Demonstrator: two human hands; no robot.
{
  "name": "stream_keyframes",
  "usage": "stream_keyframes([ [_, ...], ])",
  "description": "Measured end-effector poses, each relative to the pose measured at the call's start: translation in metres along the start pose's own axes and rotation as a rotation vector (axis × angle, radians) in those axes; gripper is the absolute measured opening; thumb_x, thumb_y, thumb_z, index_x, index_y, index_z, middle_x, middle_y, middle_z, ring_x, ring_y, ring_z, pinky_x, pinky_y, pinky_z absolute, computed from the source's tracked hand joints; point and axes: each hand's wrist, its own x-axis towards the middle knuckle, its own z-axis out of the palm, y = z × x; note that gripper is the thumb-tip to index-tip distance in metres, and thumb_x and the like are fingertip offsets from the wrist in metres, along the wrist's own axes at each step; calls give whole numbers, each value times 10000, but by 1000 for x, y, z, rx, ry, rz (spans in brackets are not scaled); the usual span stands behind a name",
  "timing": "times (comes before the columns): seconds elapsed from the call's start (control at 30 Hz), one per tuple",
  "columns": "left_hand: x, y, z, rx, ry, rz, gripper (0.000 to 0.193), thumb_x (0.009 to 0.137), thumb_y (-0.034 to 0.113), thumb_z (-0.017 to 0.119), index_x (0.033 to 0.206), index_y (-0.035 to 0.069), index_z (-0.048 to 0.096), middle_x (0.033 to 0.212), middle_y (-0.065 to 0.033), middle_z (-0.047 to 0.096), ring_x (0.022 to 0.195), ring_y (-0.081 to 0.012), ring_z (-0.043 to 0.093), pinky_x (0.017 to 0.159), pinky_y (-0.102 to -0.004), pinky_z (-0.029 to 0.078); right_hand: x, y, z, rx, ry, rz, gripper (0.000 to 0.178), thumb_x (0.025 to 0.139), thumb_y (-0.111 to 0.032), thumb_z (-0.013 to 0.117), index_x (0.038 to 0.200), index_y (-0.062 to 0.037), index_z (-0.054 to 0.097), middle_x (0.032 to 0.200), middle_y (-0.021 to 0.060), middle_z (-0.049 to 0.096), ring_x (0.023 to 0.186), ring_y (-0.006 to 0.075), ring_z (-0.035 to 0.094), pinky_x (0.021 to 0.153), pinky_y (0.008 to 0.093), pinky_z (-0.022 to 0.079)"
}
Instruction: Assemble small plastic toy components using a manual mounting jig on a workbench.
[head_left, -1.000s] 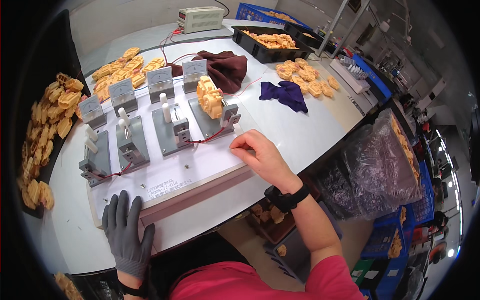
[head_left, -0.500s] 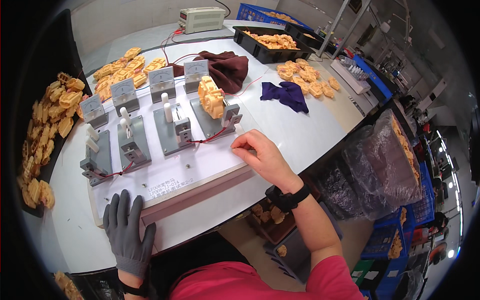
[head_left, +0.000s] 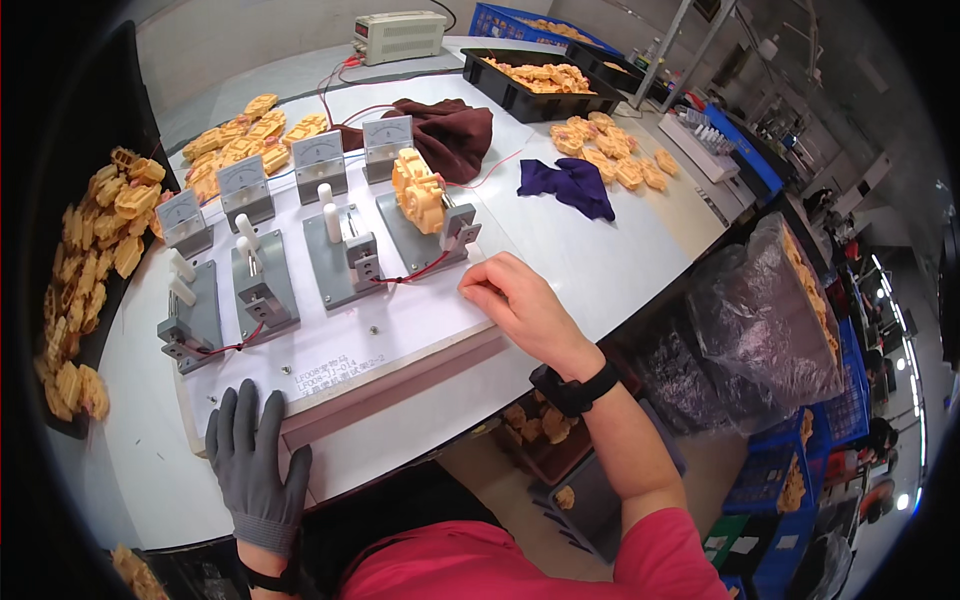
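My left hand (head_left: 246, 458), in a grey glove, lies with fingers stretched on the front left edge of a white test board (head_left: 340, 345). Bare and wearing a black wristband, my right hand (head_left: 512, 300) rests at the board's right front edge, fingers curled together; nothing shows in them. Beyond it, a yellow plastic gearbox-like part (head_left: 419, 192) sits upright on the rightmost grey fixture (head_left: 405, 245). Three more grey fixtures with white pegs stand to its left, including the leftmost fixture (head_left: 203, 310), with no yellow part on them. Behind each fixture stands an analog meter, such as the rightmost meter (head_left: 388, 146).
Yellow parts fill a black bin (head_left: 140, 90) at left and a black tray (head_left: 510, 92) at the back. Loose yellow parts (head_left: 245, 138) lie behind the meters. A brown cloth (head_left: 445, 140), purple cloth (head_left: 570, 187) and power supply (head_left: 402, 38) are on the table.
The view has shifted very slightly. My hands, the yellow part and the fixtures keep practically the same places, and the right fingers are drawn a little closer together.
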Motion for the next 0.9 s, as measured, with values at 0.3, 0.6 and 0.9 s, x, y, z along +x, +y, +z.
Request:
stream_keyframes([
  [0.3, 0, 0, -1, -5, 14, 4, 644, 731, 155, 698, 1349, 92, 527, 1453, -181, 435, 1354, -393, 369, 1137, -507, 251, 3, 0, 2, -21, 0, 20, 125, 917, -126, 597, 921, -5, 629, 871, 126, 578, 838, 287, 563, 747, 368, 463],
  [0.6, -1, -3, -2, 5, -14, 24, 659, 751, 160, 666, 1380, 70, 494, 1472, -193, 415, 1371, -402, 347, 1135, -502, 245, 1, -1, 6, -31, 37, 8, 128, 911, -133, 596, 910, -9, 628, 869, 119, 577, 856, 287, 559, 763, 376, 454],
  [0.9, 0, 1, -8, 24, 8, 52, 597, 784, 227, 691, 1347, 103, 534, 1402, -195, 477, 1322, -399, 398, 1118, -495, 278, -2, 5, 3, -9, 30, -11, 135, 929, -137, 601, 966, -11, 633, 886, 94, 561, 807, 218, 551, 745, 318, 454],
])
